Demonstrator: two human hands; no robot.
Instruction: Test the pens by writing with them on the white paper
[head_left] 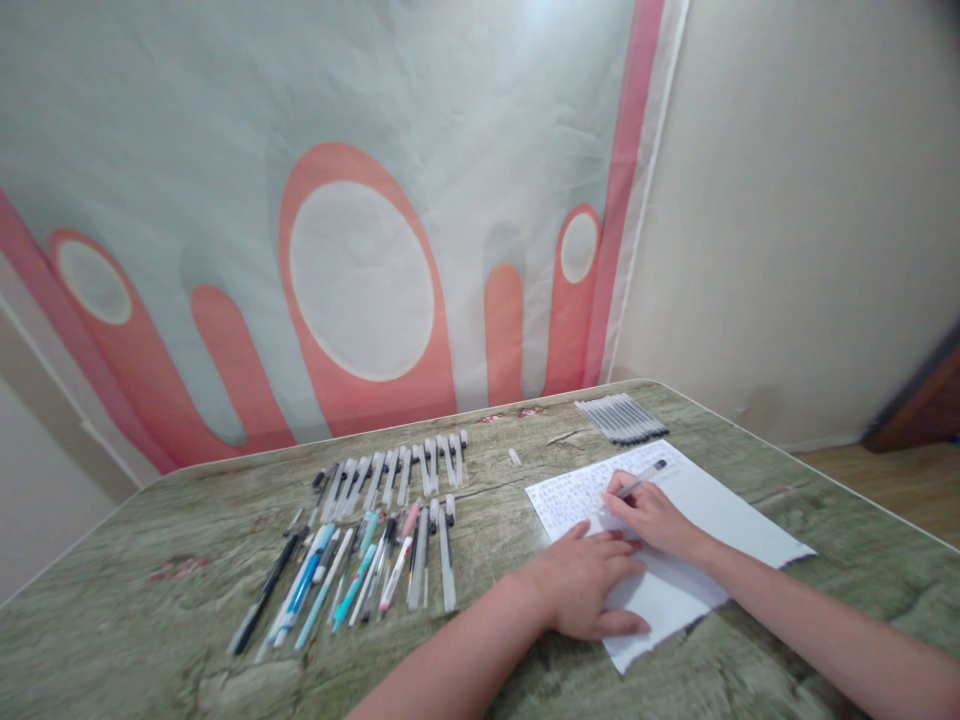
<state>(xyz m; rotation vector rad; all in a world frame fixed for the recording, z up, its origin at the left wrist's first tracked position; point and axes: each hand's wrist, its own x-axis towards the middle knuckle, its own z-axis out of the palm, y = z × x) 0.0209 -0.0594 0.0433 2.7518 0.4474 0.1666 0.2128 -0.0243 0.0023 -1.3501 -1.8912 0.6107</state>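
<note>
A white sheet of paper (720, 520) lies at a slant on the table, its far left part covered with rows of small handwriting. My right hand (651, 512) is closed around a pen (643, 480) with a clear barrel and a dark end that points up and right. The pen's tip is hidden behind my fingers, over the written lines. Flat on the paper's near left part rests my left hand (592, 585), fingers spread and holding nothing.
Left of the paper lie a row of clear pens with caps (390, 475) and a row of mixed coloured pens (352, 575). A neat row of clear pens (621, 417) sits beyond the paper. A small white piece (514, 457) lies between. A patterned cloth (465, 200) hangs behind the wood-patterned table (150, 620).
</note>
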